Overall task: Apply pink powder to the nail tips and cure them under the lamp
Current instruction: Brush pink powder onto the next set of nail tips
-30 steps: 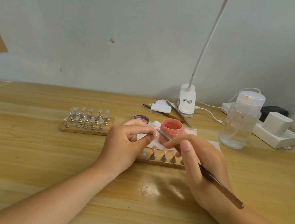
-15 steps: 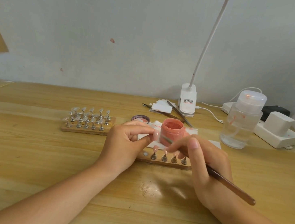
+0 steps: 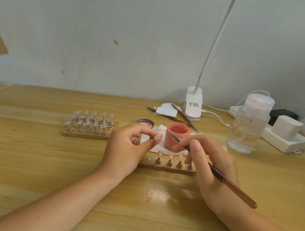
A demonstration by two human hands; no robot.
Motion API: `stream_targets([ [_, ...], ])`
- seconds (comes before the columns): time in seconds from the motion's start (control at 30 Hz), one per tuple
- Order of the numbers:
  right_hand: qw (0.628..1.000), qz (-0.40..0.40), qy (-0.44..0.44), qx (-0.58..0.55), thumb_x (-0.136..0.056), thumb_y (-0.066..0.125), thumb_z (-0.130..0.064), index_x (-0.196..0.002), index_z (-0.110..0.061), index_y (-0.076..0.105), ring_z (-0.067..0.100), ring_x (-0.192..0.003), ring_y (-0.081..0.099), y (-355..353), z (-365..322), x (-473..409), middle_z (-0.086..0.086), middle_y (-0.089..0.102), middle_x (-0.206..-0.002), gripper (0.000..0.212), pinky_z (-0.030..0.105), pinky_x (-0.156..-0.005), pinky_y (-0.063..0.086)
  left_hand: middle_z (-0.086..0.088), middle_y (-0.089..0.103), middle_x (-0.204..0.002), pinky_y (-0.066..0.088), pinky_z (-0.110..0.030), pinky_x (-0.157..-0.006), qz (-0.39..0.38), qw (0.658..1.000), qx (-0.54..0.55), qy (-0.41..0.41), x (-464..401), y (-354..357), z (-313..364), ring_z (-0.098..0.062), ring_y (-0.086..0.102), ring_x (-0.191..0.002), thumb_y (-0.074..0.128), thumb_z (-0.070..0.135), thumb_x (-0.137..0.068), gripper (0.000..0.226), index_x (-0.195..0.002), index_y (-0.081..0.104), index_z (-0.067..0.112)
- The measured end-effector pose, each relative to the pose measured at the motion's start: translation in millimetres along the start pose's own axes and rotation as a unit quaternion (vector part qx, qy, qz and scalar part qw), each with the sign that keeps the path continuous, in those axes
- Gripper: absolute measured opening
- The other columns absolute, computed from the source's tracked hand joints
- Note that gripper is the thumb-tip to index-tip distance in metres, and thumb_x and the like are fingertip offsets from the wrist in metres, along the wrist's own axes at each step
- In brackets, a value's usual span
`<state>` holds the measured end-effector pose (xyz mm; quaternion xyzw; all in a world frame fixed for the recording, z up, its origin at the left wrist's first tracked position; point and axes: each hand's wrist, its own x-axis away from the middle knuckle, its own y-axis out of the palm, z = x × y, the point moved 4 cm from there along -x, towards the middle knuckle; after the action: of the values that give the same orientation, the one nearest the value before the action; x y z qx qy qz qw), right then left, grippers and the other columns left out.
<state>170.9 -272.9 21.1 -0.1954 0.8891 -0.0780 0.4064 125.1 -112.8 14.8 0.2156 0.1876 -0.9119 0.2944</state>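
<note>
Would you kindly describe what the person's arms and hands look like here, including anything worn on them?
Both forearms are bare as far as the picture shows: no sleeves, watch, bracelets or gloves. The left hand and right hand carry no rings that I can see. The right thumbnail is short and looks unpainted. No markings show on either arm.

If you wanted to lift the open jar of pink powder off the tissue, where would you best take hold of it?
Probably by the side wall of the pink powder jar, from above with fingers on its left and right. It stands upright with no lid, so gripping the mouth risks touching powder; the brush tip in the right hand hovers there too.
</note>
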Motion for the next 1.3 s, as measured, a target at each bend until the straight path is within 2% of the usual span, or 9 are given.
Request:
stream_targets([
  [0.07,1.000,-0.017,0.002,0.011,-0.091,0.038,-0.039,-0.083,-0.023,0.062,0.005,-0.071,0.059,2.0,1.5,0.2,-0.011,0.066,-0.083,0.030,0.012,-0.061,0.042,0.013,0.038,-0.035,0.017,-0.009,-0.040,-0.002,1.000,-0.010,0.003,0.5,0.6,0.9,-0.006,0.020,-0.035,0.073,0.019,-0.074,0.013,-0.066,0.066,0.026],
  [0.17,0.999,-0.041,0.011,0.026,-0.091,0.038,-0.042,-0.085,-0.024,0.062,0.010,-0.073,0.059,3.6,2.7,0.2,-0.009,0.065,-0.086,0.031,0.022,-0.062,0.046,0.017,0.058,-0.057,0.020,-0.006,-0.041,-0.004,1.000,-0.009,0.008,0.0,0.4,2.2,-0.006,0.026,-0.035,0.074,0.013,-0.073,0.015,-0.066,0.067,0.024],
  [0.3,0.998,-0.058,0.003,0.024,-0.093,0.033,-0.040,-0.075,-0.022,0.064,0.007,-0.071,0.060,3.0,2.3,1.1,-0.012,0.065,-0.074,0.040,0.023,-0.063,0.045,0.010,0.062,-0.079,0.022,-0.007,-0.042,-0.008,1.000,-0.008,0.009,-1.0,0.3,0.7,-0.004,0.026,-0.035,0.074,0.006,-0.072,0.017,-0.067,0.069,0.021],
  [0.5,0.995,-0.037,-0.021,0.094,-0.094,0.031,-0.039,-0.081,-0.020,0.067,0.006,-0.086,0.058,3.3,1.8,0.0,-0.014,0.065,-0.084,0.042,0.030,-0.078,0.041,0.013,0.062,-0.076,0.022,-0.005,-0.042,-0.009,1.000,-0.013,0.014,-1.4,0.5,0.3,-0.003,0.027,-0.035,0.075,0.008,-0.071,0.016,-0.068,0.069,0.023],
  [0.6,0.994,-0.040,-0.049,0.089,-0.095,0.029,-0.038,-0.073,-0.018,0.066,0.005,-0.079,0.056,3.4,-0.8,1.2,-0.014,0.062,-0.075,0.048,0.030,-0.075,0.040,0.012,0.061,-0.077,0.023,-0.005,-0.042,-0.006,1.000,-0.013,0.014,-1.3,0.3,0.5,-0.003,0.029,-0.034,0.075,0.003,-0.071,0.019,-0.067,0.069,0.021],
  [0.83,0.993,-0.040,-0.042,0.100,-0.094,0.030,-0.042,-0.075,-0.022,0.067,-0.001,-0.083,0.054,4.5,0.6,0.6,-0.018,0.061,-0.077,0.046,0.022,-0.076,0.037,0.012,0.061,-0.074,0.023,-0.006,-0.042,-0.007,1.000,-0.011,0.007,-1.2,1.3,1.8,-0.003,0.029,-0.035,0.074,0.003,-0.071,0.018,-0.067,0.070,0.020],
  [0.97,0.995,-0.012,-0.077,0.064,-0.097,0.028,-0.037,-0.068,-0.014,0.065,0.006,-0.075,0.058,0.6,-3.0,1.6,-0.011,0.064,-0.069,0.052,0.032,-0.075,0.041,0.014,0.062,-0.067,0.021,-0.005,-0.042,0.005,1.000,-0.014,-0.004,-0.5,0.3,1.0,-0.003,0.027,-0.035,0.075,0.004,-0.070,0.021,-0.065,0.069,0.023],
  [1.1,0.998,0.033,-0.042,0.023,-0.094,0.031,-0.031,-0.076,-0.012,0.066,0.014,-0.080,0.062,-4.2,0.1,0.6,-0.010,0.066,-0.076,0.044,0.047,-0.072,0.047,0.021,0.047,-0.037,0.020,-0.006,-0.038,-0.001,1.000,-0.021,-0.015,1.1,-0.6,2.9,-0.004,0.027,-0.032,0.075,0.012,-0.072,0.016,-0.070,0.067,0.026],
  [1.3,0.999,0.043,-0.015,0.003,-0.093,0.030,-0.032,-0.080,-0.014,0.065,0.015,-0.087,0.064,-5.4,2.6,-0.6,-0.008,0.068,-0.081,0.041,0.052,-0.075,0.047,0.015,0.068,-0.068,0.032,-0.008,-0.043,0.001,0.999,0.033,-0.041,-0.2,-3.4,0.4,-0.008,0.033,-0.044,0.076,0.016,-0.070,0.016,-0.066,0.066,0.028],
])
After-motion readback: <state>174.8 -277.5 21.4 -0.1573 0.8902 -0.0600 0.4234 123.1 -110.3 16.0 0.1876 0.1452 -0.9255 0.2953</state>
